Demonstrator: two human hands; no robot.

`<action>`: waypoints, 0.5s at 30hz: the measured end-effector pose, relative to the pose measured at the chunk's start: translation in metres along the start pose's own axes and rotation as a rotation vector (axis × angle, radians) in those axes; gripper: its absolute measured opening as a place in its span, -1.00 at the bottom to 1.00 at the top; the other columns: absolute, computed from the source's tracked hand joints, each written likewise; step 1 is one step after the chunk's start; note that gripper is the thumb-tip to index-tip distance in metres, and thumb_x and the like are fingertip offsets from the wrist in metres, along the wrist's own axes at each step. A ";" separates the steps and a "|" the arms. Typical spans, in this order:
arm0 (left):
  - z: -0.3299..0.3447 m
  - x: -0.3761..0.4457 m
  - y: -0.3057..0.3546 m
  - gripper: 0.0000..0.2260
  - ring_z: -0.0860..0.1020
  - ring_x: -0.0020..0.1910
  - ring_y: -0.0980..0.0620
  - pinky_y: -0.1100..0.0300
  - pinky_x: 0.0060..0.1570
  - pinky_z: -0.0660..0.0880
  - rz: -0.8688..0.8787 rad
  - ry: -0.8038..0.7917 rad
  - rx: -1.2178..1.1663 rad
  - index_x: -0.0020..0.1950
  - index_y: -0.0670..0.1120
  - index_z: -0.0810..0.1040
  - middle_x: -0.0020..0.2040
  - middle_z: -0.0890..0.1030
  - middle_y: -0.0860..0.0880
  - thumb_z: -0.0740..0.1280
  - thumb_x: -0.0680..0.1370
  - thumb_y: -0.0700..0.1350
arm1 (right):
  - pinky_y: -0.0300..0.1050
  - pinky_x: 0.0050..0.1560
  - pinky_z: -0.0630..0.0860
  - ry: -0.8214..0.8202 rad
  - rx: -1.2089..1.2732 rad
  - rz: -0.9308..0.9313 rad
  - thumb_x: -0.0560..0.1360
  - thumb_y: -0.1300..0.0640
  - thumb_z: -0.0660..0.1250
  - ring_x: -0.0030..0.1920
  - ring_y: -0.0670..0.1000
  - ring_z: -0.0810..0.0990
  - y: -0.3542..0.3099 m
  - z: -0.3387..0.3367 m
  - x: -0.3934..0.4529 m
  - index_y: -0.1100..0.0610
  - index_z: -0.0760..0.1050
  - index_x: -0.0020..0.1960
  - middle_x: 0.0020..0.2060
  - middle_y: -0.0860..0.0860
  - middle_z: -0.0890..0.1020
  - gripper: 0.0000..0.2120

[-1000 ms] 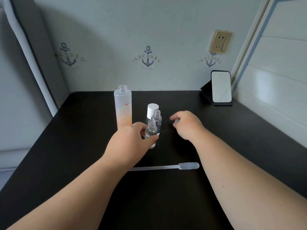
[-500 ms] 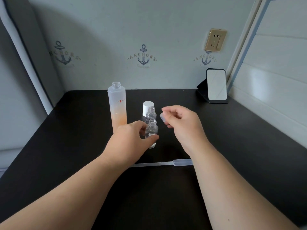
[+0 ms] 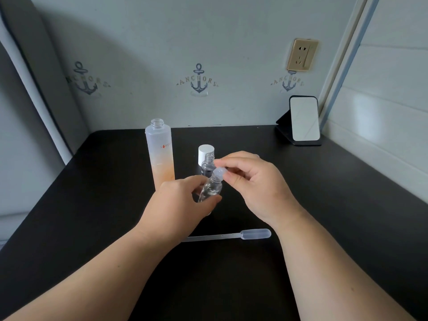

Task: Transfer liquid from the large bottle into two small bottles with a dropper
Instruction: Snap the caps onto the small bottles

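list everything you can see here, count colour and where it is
tall frosted plastic bottle: 1, clear with orange liquid low inside, uncapped, back left of centre on the table
small clear plastic bottles: 2, one tilted in the left hand, one upright behind it
small translucent cap: 1, whitish, at the held bottle's mouth
white cylindrical cap: 1, standing behind the small bottles
clear plastic dropper: 1, lying flat near the front
black-framed standing mirror: 1, back right corner
gold wall socket: 1, on the wall
black table: 1
left hand: grip round the tilted bottle
right hand: pinches the translucent cap
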State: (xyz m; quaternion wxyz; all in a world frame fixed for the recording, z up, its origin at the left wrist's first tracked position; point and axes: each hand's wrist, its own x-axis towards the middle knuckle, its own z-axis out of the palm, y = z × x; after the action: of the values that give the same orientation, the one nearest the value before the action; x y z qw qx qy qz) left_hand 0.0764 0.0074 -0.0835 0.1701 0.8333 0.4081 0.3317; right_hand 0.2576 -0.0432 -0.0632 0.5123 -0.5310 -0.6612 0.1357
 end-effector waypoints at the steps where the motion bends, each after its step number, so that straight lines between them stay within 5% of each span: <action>1: 0.000 0.000 0.000 -0.82 0.57 -0.17 0.28 0.31 -0.25 0.52 0.013 0.000 -0.006 0.04 0.19 0.63 -0.27 0.60 0.24 0.40 0.51 0.20 | -0.33 0.09 0.53 -0.005 -0.026 -0.023 0.56 0.29 0.41 0.09 -0.14 0.61 0.000 0.000 0.000 0.09 0.68 0.19 0.04 -0.14 0.67 -0.75; 10: 0.000 0.000 0.000 -0.77 0.53 -0.20 0.20 0.27 -0.29 0.47 0.074 -0.020 0.037 -0.01 0.15 0.62 -0.31 0.53 0.17 0.30 0.51 0.24 | -0.38 0.12 0.47 -0.028 -0.149 -0.090 0.56 0.32 0.40 0.11 -0.17 0.60 0.000 -0.001 0.000 0.11 0.67 0.22 0.04 -0.10 0.66 -0.72; 15: -0.001 0.000 0.000 -0.79 0.52 -0.14 0.26 0.32 -0.35 0.46 0.090 -0.047 0.027 0.00 0.16 0.61 -0.33 0.51 0.19 0.31 0.52 0.23 | -0.36 -0.06 0.51 0.019 -0.254 -0.031 0.51 0.06 0.48 -0.04 -0.15 0.57 -0.004 0.001 -0.001 0.06 0.66 0.24 -0.06 -0.11 0.60 -0.69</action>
State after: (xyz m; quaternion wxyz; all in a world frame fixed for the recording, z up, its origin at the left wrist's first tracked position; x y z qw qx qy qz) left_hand 0.0759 0.0072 -0.0825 0.1536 0.8606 0.3705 0.3138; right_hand 0.2545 -0.0449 -0.0615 0.4491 -0.5825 -0.6765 0.0377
